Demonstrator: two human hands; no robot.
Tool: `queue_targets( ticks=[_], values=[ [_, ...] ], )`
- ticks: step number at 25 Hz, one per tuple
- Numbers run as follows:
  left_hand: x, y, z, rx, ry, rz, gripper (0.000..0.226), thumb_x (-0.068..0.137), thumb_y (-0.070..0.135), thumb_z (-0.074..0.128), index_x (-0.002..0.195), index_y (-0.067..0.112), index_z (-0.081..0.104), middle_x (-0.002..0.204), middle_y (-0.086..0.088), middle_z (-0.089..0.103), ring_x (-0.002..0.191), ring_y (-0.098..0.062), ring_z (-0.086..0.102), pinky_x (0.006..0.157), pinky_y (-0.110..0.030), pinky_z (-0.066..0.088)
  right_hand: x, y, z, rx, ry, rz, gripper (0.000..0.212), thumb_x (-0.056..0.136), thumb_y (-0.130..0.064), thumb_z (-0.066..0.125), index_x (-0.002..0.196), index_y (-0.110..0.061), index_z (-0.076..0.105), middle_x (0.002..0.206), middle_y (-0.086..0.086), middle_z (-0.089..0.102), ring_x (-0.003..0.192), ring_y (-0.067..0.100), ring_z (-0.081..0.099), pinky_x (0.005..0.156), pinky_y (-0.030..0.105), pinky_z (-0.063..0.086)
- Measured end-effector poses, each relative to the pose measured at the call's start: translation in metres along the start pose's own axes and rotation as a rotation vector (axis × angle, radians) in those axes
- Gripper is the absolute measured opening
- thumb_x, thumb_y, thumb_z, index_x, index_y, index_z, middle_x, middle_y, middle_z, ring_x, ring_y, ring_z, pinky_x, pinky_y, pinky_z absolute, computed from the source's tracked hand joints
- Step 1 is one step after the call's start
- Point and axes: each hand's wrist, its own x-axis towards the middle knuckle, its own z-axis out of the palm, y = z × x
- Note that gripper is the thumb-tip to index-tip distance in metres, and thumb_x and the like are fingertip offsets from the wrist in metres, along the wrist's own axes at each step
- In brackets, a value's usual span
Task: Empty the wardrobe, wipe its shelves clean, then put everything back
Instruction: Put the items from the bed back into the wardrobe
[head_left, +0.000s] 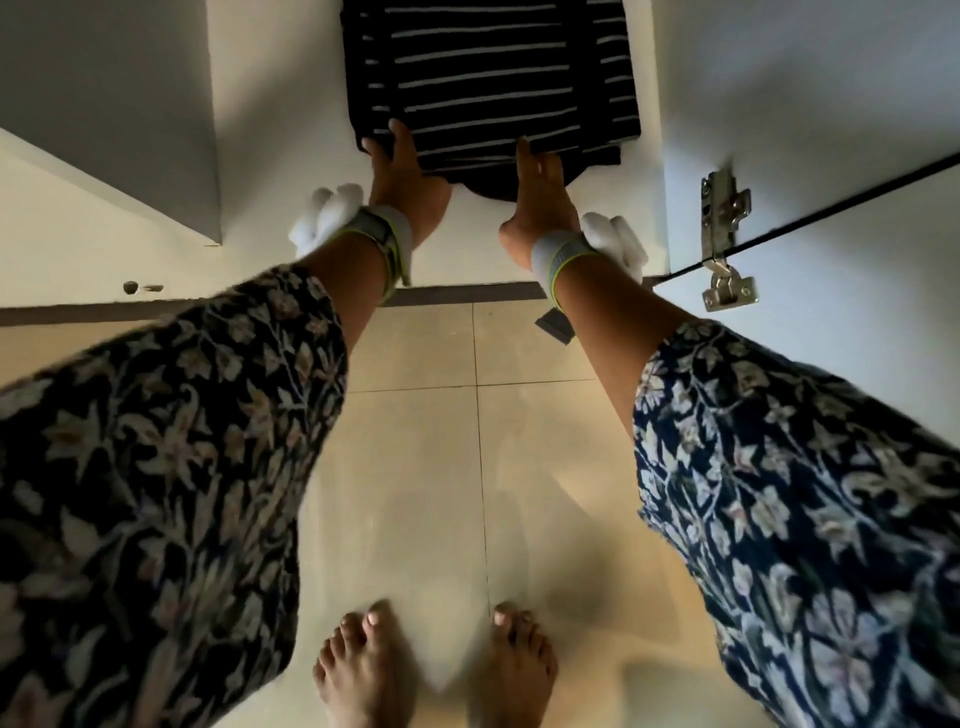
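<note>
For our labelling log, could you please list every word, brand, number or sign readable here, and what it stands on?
None: no readable text anywhere.
The striped garment, the left wristband, the right wristband, the door hinge and the wardrobe shelf bear no legible writing.

Head-worn view, steeply downward, close-in.

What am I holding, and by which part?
The folded striped garment, at its near edge: left hand on the left corner, right hand further right. Whether they grip or only press is unclear.
</note>
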Motion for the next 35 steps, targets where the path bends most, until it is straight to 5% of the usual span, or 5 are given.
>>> queue_targets(
  ticks=[4,13,20,26,35],
  values=[
    [-0.012,0.002,-0.022,0.022,-0.005,0.011,0.065,0.088,0.019,0.052,0.148,0.018,0.026,0.152,-0.011,0.030,0.139,-0.028,0.031,0.115,-0.030,0.025,-0.023,0.005,-0.006,0.020,-0.124,-0.003,0.073,0.092,0.002,0.043,0.152,-0.015,0.006,0.160,0.007,0.006,0.145,0.028,0.017,0.111,0.031,0.027],
    [-0.113,0.013,-0.030,-0.243,-0.075,-0.220,0.016,0.093,0.018,0.049,0.098,0.015,0.065,0.109,-0.011,0.067,0.099,-0.029,0.064,0.092,-0.039,0.051,-0.122,-0.027,-0.030,0.263,-0.170,0.072,0.041,0.093,-0.014,0.050,0.134,-0.008,0.044,0.127,0.013,0.057,0.118,0.026,0.054,0.099,0.029,0.039],
    [-0.224,0.054,-0.073,-0.448,-0.076,-0.289,0.022,0.096,0.014,0.041,0.083,0.017,0.058,0.081,0.001,0.063,0.060,-0.010,0.061,0.051,-0.023,0.043,-0.220,-0.088,-0.105,0.374,-0.194,0.124,0.024,0.093,-0.019,0.049,0.113,-0.015,0.063,0.119,0.007,0.064,0.110,0.024,0.059,0.091,0.026,0.044],
    [-0.339,0.088,-0.149,-0.515,0.013,-0.356,0.015,0.095,0.013,0.045,0.097,0.011,0.060,0.093,-0.006,0.065,0.069,-0.017,0.060,0.058,-0.026,0.043,-0.326,-0.144,-0.169,0.486,-0.253,0.142,0.023,0.092,-0.019,0.051,0.112,-0.019,0.063,0.118,0.003,0.065,0.111,0.018,0.058,0.082,0.016,0.037],
    [-0.513,0.142,-0.290,-0.589,0.209,-0.285,0.015,0.097,0.018,0.043,0.099,0.013,0.057,0.101,-0.007,0.067,0.070,-0.016,0.060,0.064,-0.028,0.044,-0.469,-0.241,-0.267,0.538,-0.249,0.011,0.018,0.088,-0.021,0.056,0.103,-0.021,0.065,0.107,0.004,0.069,0.098,0.026,0.065,0.093,0.036,0.050]
  ],
)
